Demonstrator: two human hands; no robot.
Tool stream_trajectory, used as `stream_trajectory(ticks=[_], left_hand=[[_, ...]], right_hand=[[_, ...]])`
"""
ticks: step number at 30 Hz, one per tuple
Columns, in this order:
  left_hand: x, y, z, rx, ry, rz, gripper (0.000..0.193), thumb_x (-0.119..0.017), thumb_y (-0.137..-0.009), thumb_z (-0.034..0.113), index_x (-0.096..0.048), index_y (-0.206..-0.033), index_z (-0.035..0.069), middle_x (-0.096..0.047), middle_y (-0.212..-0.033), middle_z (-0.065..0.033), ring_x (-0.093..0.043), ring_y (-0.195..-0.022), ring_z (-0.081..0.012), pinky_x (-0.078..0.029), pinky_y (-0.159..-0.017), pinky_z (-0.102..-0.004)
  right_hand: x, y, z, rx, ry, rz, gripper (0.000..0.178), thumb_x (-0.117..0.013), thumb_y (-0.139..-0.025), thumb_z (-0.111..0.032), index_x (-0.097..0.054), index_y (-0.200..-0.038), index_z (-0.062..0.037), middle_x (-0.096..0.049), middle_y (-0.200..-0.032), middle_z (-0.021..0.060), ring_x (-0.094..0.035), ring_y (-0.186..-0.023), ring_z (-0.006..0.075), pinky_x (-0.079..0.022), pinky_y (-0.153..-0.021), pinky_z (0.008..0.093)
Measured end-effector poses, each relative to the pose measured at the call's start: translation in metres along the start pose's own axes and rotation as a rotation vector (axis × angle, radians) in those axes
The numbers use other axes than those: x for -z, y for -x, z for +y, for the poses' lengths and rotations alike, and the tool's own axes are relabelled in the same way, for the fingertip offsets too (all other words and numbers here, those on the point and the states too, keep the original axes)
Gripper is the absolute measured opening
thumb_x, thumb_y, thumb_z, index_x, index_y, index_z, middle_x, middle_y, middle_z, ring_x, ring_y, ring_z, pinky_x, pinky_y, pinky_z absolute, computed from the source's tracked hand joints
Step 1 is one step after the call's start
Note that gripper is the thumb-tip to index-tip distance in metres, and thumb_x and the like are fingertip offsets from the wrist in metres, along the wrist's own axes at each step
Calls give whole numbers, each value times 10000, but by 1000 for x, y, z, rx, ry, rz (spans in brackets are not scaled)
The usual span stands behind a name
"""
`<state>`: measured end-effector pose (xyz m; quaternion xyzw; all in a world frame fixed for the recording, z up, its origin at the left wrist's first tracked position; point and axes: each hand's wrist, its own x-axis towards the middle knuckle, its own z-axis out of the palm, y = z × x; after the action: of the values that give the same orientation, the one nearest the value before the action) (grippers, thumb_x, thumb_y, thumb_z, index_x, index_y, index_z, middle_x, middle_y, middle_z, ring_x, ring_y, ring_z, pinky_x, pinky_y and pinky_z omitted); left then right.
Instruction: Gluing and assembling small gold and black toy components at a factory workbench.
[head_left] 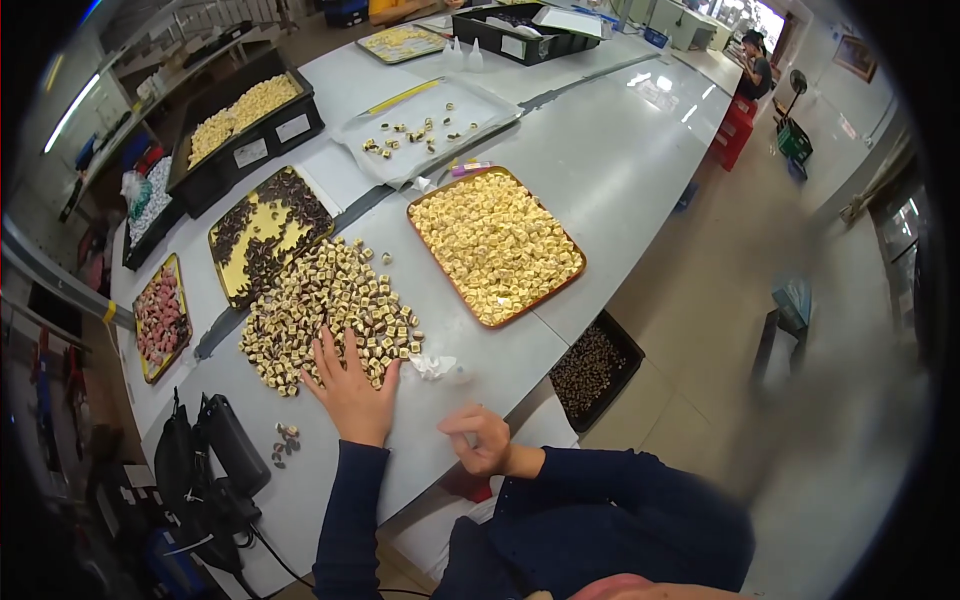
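My left hand (352,388) lies palm down with fingers spread on the near edge of a heap of small cream-and-dark pieces (325,310). My right hand (478,440) is held near the table's front edge with its fingers curled together; what they hold, if anything, cannot be made out. A crumpled white tissue (433,367) lies between the heap and my right hand. Right of the heap, a tray (582,262) is filled with small pale yellow pieces. Behind the heap, a yellow tray (262,250) carries dark brown pieces.
Farther back are a white-lined tray (470,105) with a few pieces and a black crate (255,150) of pale pieces. A tray of pink pieces (160,320) stands at left, a black bag (190,470) near left. A dark bin (600,375) sits below the table's right edge.
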<state>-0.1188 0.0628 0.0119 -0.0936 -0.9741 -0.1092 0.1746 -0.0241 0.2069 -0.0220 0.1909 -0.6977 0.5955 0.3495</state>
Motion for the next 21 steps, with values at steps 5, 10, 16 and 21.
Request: stream_trajectory(ticks=[5,10,16,21], left_hand=[[-4,-7,-8,-24,12,42,686,-642,-756,412,-406,-1310,82,-292,-1409,-162,-259,-1298,-353,-146,-1047,-562],[-5,-9,-8,-24,-6,45,686,-637,-762,411,-397,-1316,83,-300,-1402,-165,-260,-1298,-354,-144,-1055,-547],[-1,-6,-6,-11,-20,8,711,-630,-767,445,-380,-1330,90,-270,-1418,-163,-221,-1316,-352,-129,-1044,-576],[8,-7,-1,-29,-44,-40,709,-611,-787,451,-362,-1342,88,-238,-1434,-167,-182,-1331,-351,-113,-1032,-603]], right_hand=[[-1,0,0,13,8,-7,244,-513,-695,152,-564,-880,2,-621,-779,136,-594,-626,242,-481,-567,296],[0,2,1,14,12,-12,252,-515,-685,154,-566,-880,4,-623,-781,135,-597,-626,245,-482,-560,298],[1,2,-2,0,12,-31,256,-523,-684,150,-561,-890,3,-624,-778,134,-602,-630,249,-487,-563,301],[3,2,-1,-3,16,-72,290,-524,-688,147,-533,-931,-13,-593,-821,124,-599,-668,251,-491,-575,304]])
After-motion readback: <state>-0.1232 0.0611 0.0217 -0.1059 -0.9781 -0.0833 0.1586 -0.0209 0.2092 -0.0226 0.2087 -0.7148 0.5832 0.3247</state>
